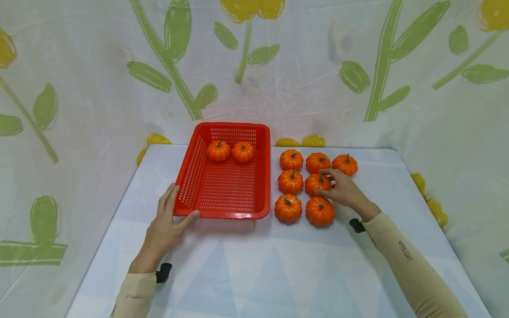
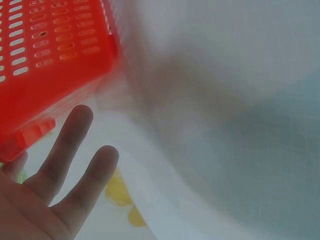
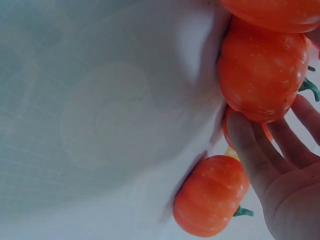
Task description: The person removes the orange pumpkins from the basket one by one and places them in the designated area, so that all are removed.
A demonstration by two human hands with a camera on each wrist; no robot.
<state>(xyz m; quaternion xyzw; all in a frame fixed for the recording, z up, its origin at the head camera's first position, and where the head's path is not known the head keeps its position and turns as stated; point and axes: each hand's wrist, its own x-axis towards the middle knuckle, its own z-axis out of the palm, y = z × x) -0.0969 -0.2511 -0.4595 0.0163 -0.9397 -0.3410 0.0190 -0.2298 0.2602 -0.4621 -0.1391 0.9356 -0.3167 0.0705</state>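
A red plastic basket [image 1: 262, 176] with slotted walls stands left of centre, two small orange pumpkins [image 1: 218, 151] inside against its far end. My left hand [image 1: 165, 232] rests at its near left corner, thumb along the front rim and fingers at the side; in the left wrist view those fingers are straight. To the basket's right, several more pumpkins [image 1: 288, 208] with green stems sit in rows. My right hand [image 1: 345, 190] grips the middle-row right pumpkin [image 3: 265, 70], thumb on the near side and fingers on the far side. That pumpkin still sits among its neighbours.
Everything stands on a pale table [image 1: 254, 274] with a blue triangle pattern. A flower-printed curtain [image 1: 302, 88] rises just behind the basket and along the sides. Close by the gripped pumpkin are a front pumpkin [image 1: 320, 212] and a back right one [image 3: 210, 195].
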